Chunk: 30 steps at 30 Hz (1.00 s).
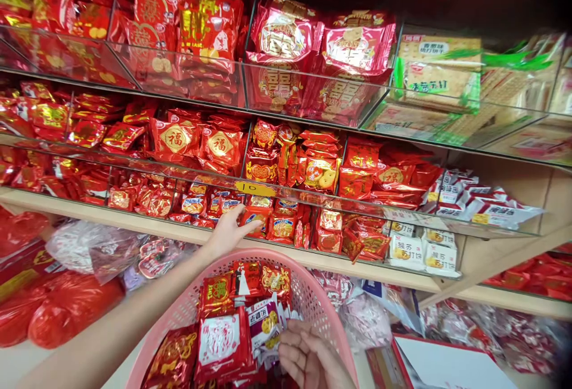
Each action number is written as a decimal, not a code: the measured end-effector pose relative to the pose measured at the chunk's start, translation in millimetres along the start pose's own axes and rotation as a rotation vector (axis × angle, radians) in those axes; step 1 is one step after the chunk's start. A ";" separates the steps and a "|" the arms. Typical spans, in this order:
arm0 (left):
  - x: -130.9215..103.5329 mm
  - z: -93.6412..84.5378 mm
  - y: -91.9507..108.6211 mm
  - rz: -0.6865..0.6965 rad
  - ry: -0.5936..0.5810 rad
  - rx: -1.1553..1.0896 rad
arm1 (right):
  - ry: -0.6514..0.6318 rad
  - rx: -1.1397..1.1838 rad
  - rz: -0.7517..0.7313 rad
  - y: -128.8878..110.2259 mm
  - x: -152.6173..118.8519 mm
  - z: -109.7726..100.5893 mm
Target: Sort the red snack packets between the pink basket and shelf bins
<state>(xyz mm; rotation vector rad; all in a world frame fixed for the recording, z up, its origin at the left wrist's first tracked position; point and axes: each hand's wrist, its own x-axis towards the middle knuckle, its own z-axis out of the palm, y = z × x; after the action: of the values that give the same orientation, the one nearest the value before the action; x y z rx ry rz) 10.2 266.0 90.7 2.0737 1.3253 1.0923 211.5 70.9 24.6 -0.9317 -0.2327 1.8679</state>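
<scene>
Here | red packet (264, 215) by left hand's (230, 228) thumb, that hand nearer, digits apart | right hand (308, 353) over basket (328, 311), curled, hold unclear

On the upper right shelf we see cream-coloured rectangular cracker packs with green plastic edges (438, 73); lower left, we see bulging, translucent red plastic bags (78, 308).
</scene>
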 end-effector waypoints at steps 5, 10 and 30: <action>-40.1 18.2 52.9 -0.369 -0.130 -0.592 | 0.048 -0.037 -0.095 -1.7 0.9 22.5; -79.3 47.0 90.0 -0.757 -0.294 -1.230 | 0.055 0.104 -0.238 4.0 6.2 42.6; -65.9 33.2 38.9 0.108 -0.278 0.236 | 0.160 0.351 -0.290 -14.7 -4.8 32.9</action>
<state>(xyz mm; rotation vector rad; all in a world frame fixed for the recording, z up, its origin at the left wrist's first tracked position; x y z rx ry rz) 43.2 191.2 73.9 2.3897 1.2653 0.6808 200.0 81.7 57.4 -0.7544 0.0563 1.4977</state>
